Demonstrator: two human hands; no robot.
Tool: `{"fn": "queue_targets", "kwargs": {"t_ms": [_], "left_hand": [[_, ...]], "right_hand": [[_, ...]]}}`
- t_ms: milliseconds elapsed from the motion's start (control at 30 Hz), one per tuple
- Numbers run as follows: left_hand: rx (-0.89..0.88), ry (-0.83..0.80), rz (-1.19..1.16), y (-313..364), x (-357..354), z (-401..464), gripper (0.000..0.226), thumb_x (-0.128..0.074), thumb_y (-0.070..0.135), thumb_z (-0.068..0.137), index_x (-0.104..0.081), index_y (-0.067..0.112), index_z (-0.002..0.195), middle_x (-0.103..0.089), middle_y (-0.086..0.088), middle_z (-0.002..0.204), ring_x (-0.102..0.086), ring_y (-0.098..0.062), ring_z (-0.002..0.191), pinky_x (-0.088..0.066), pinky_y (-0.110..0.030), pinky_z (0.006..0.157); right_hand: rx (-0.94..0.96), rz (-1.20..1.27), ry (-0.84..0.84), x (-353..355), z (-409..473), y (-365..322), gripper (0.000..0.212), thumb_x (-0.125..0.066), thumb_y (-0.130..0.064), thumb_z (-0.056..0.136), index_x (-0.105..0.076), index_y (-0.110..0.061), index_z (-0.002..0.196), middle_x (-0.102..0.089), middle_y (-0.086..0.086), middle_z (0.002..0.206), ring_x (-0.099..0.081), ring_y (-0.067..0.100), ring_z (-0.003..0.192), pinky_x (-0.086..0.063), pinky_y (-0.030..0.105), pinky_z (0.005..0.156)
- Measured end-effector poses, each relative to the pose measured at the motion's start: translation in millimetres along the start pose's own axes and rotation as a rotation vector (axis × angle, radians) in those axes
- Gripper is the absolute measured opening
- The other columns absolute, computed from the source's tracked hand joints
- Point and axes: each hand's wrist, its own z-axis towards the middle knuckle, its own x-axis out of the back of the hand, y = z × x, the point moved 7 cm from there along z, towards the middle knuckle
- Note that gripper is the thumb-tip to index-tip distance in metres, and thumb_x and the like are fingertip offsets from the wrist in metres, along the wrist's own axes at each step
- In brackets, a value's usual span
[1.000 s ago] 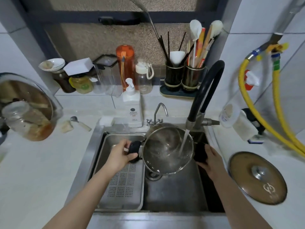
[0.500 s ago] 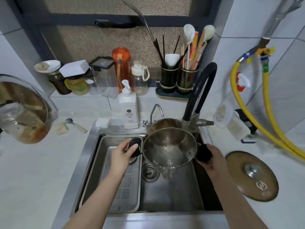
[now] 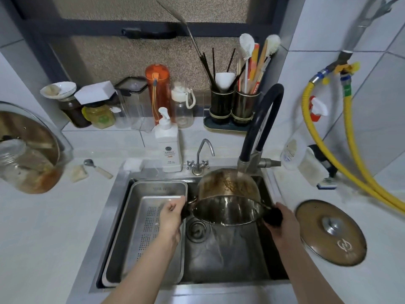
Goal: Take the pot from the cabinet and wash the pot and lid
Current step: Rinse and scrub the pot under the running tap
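- The pot [image 3: 228,200] hangs over the sink [image 3: 230,260], tipped toward the person so its mouth faces forward and down, with water spilling from the lower rim into the basin.
- The left hand [image 3: 169,220] is curled round the dark left handle [image 3: 186,210]; the right hand [image 3: 285,224] grips the dark right handle [image 3: 272,217] — both closed firmly, neither free.
- Judged from its look, the pot is stiff steel, light once drained but heavier and prone to swing while water sloshes out; wet metal will be slippery, so the two side handles are the sound places to hold.
- The lid [image 3: 331,232] lies knob-up on the counter [image 3: 43,227] right of the sink, untouched; it looks like glass with a metal rim — breakable, best lifted by its knob.
- Hard to make out: the fingertips behind both handles, the pot's inside wall blurred by sheeting water, and whether the black faucet [image 3: 260,128] is running — its outlet sits behind the pot.
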Motion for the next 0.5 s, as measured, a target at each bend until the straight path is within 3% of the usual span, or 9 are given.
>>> {"fn": "queue_targets", "kwargs": {"t_ms": [67, 167, 367, 433, 500], "left_hand": [[-0.009, -0.019, 0.036, 3.9, -6.3, 1.5, 0.024, -0.07, 0.018, 0.083, -0.054, 0.017, 0.065, -0.059, -0.006, 0.072, -0.056, -0.016, 0.067, -0.042, -0.021, 0.06], [-0.047, -0.053, 0.05, 15.7, -21.4, 3.1, 0.021, -0.073, 0.016, 0.079, -0.055, 0.016, 0.068, -0.059, -0.005, 0.072, -0.052, -0.015, 0.068, -0.04, -0.024, 0.063], [-0.017, -0.044, -0.102, 29.1, -40.6, 10.8, 0.03, -0.067, 0.005, 0.083, -0.05, 0.015, 0.061, -0.06, 0.0, 0.052, -0.054, -0.014, 0.053, -0.046, -0.02, 0.052], [0.035, -0.04, -0.13, 26.7, -38.9, 14.5, 0.022, -0.062, -0.002, 0.084, -0.056, 0.012, 0.069, -0.063, -0.002, 0.059, -0.055, -0.014, 0.055, -0.046, -0.014, 0.041], [0.104, -0.045, -0.143, 21.2, -34.2, 17.0, 0.021, -0.054, -0.01, 0.086, -0.059, 0.011, 0.085, -0.058, -0.007, 0.072, -0.05, -0.016, 0.058, -0.043, -0.012, 0.036]], "right_hand": [[-0.03, -0.013, 0.033, 6.0, 0.4, 1.7, 0.016, -0.051, -0.011, 0.089, -0.055, -0.014, 0.073, -0.054, 0.007, 0.081, -0.054, 0.02, 0.081, -0.046, 0.039, 0.079], [-0.07, 0.011, 0.062, 16.8, 0.5, 9.4, 0.018, -0.048, -0.009, 0.089, -0.056, -0.011, 0.074, -0.053, 0.01, 0.084, -0.054, 0.021, 0.081, -0.047, 0.036, 0.077], [-0.046, 0.104, 0.01, 15.3, -15.8, 3.7, 0.021, -0.043, -0.005, 0.092, -0.057, -0.009, 0.077, -0.055, 0.012, 0.084, -0.056, 0.023, 0.081, -0.049, 0.036, 0.084], [-0.043, 0.126, -0.033, 13.1, -17.4, -1.9, 0.02, -0.042, -0.003, 0.091, -0.058, -0.01, 0.081, -0.057, 0.014, 0.088, -0.057, 0.025, 0.084, -0.048, 0.037, 0.087], [-0.035, 0.09, -0.088, 10.1, -17.4, -5.7, 0.023, -0.042, 0.001, 0.089, -0.06, -0.01, 0.081, -0.06, 0.014, 0.084, -0.059, 0.025, 0.083, -0.053, 0.032, 0.079]]}}
